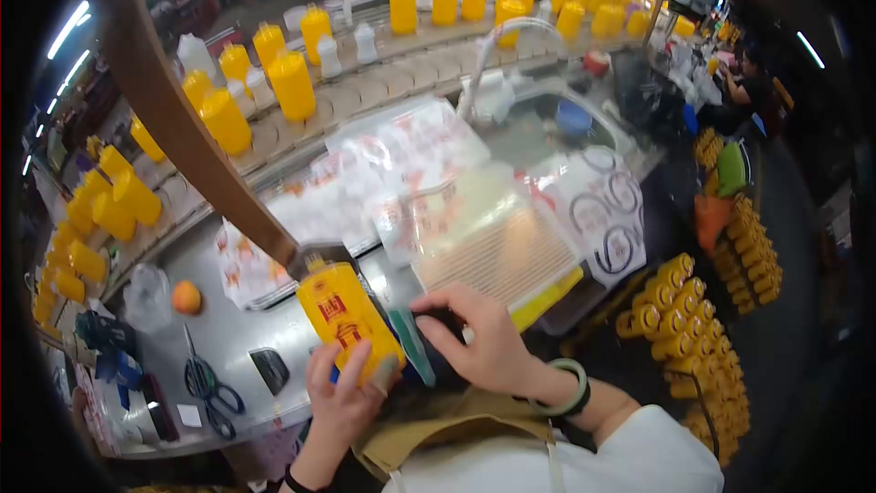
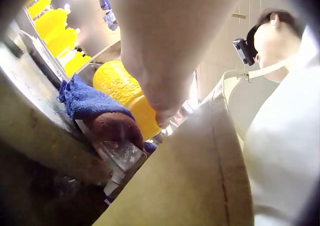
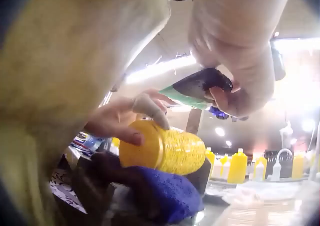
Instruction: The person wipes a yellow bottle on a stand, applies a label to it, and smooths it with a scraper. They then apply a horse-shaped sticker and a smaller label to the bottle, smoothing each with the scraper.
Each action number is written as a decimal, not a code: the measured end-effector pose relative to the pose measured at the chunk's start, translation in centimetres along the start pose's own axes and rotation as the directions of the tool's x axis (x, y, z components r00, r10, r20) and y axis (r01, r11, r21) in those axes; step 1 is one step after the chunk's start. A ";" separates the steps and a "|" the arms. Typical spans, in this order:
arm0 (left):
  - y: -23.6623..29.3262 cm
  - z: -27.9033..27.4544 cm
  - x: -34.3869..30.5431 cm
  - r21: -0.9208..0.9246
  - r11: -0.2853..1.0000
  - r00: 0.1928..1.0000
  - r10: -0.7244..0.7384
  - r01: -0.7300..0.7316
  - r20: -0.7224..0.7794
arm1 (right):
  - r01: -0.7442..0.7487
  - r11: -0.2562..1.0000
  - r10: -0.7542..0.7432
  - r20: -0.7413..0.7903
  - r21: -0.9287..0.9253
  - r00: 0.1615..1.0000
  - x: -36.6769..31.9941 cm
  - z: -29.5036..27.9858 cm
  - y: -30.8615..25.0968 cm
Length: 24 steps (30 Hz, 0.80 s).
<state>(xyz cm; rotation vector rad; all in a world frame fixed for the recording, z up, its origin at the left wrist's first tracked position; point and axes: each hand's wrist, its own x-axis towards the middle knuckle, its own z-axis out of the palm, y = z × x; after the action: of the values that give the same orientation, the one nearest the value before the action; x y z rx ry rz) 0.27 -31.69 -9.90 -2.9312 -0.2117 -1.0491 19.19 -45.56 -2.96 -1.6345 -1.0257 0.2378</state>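
Note:
My left hand [image 1: 349,391] grips a yellow bottle [image 1: 339,307] near its base, fingers lying over its side. Red lettering and a red picture show on the bottle's upper face, and its neck points away from me. One finger wears a pale cover [image 3: 147,105]. Under the bottle, a blue cloth [image 3: 172,197] covers a rounded support. Just right of the bottle, my right hand [image 1: 488,340] pinches a flat, wedge-shaped tool [image 1: 412,347], green with a dark part, between thumb and fingers. In the right wrist view this green tool [image 3: 182,100] is above the bottle.
A brown post [image 1: 182,128] slants down toward the bottle. Printed sheets [image 1: 411,160] and a striped stack [image 1: 502,260] lie ahead. Scissors [image 1: 208,383] and an orange fruit [image 1: 186,297] sit at left. Yellow bottles [image 1: 292,87] line the conveyor; more [image 1: 680,319] stand at right.

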 end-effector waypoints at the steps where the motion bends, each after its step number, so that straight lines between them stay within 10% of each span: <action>1: -0.2 0.1 0.0 0.029 0.999 0.999 0.027 -0.028 0.022 | -0.039 0.999 0.039 0.024 0.015 0.999 0.3 -0.4 -0.9; 13: 2.0 2.1 -3.3 -0.078 0.940 0.896 -0.340 0.331 -0.285 | -0.125 0.989 0.105 0.219 0.079 0.970 -3.2 2.6 0.5; 14: 1.8 3.7 -6.0 -0.372 0.806 0.800 -0.558 0.460 -0.219 | -0.153 0.984 0.131 0.217 0.086 0.967 -3.5 2.7 0.9; 19: 1.8 2.1 -2.4 -0.496 0.582 0.725 -0.672 0.644 0.153 | -0.129 0.986 0.143 0.131 -0.107 0.981 -3.5 1.6 2.7; 21: 2.0 2.5 -2.5 -0.751 0.277 0.602 -0.775 0.599 0.194 | -0.123 0.991 0.128 0.095 -0.054 0.987 -3.2 1.4 1.5; 24: 2.4 1.4 -1.6 -0.691 0.417 0.662 -0.740 0.590 0.118 | -0.165 0.986 0.158 0.165 0.031 0.973 -3.6 2.1 0.7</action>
<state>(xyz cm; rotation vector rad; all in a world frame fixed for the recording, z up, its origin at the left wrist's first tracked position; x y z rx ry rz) 0.23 -34.16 -11.97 -3.3562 -1.4170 -1.8782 16.09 -46.69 -5.55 -1.6810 -1.0016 0.5067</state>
